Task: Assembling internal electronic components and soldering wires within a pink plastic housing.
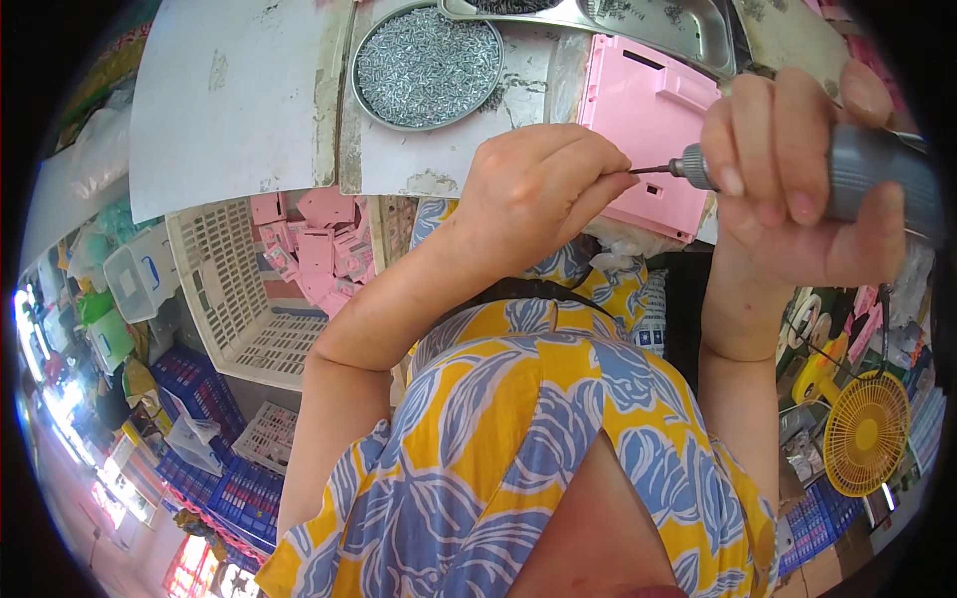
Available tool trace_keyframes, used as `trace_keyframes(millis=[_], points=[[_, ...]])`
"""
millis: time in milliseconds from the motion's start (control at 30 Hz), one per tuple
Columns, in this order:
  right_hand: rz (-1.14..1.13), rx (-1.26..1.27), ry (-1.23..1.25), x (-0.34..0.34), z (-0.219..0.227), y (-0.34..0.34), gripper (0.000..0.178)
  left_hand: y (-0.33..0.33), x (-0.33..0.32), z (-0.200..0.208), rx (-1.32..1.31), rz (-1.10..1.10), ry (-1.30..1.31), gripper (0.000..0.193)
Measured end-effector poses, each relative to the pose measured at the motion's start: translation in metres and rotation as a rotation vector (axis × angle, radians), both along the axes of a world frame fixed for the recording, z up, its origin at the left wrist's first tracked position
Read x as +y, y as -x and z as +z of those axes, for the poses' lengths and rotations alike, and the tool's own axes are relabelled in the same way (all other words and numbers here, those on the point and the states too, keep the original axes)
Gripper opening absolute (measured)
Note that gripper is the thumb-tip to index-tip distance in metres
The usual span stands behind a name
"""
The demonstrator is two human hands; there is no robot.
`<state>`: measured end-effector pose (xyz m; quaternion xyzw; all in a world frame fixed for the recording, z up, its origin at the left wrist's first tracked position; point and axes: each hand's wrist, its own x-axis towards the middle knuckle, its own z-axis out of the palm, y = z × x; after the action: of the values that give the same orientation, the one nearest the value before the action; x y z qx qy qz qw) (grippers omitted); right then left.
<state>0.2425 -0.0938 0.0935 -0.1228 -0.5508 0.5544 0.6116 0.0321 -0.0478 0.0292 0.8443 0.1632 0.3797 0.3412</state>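
Observation:
My right hand [788, 179] wraps round a grey electric screwdriver [877, 174], its thin dark bit pointing left. At the bit's tip, the thumb and fingers of my left hand [538, 194] are pinched together. Whatever sits between those fingertips is too small or hidden to make out. Below both hands lies a pink plastic panel [633, 110] with slots and a raised block, partly covered by my fingers. Left of the panel, a round metal dish [424, 127] holds a heap of small silvery screws [429, 65].
Metal trays [698, 40] with dark small parts stand at the table's far side. Under the table edge, a white plastic crate [224, 289] contains several pink parts [317, 249]. A yellow fan [867, 434] is at the right, and blue crates [199, 389] stand at the left.

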Motion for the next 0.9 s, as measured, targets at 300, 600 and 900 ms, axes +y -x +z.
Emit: trace_keyframes(millis=[300,600,900], points=[[-0.027,-0.056,-0.009,0.003,0.007,0.005,0.051,-0.006,0.000,0.001,-0.037,0.071,-0.058,0.021],[-0.869,-0.455,0.051,0.043,0.034,0.013,0.042,0.032,0.055,-0.007,0.071,0.301,-0.033,0.021],[-0.630,-1.229,-0.203,-0.005,-0.030,0.016,0.066,0.044,-0.015,-0.047,0.043,0.061,0.160,0.035]])
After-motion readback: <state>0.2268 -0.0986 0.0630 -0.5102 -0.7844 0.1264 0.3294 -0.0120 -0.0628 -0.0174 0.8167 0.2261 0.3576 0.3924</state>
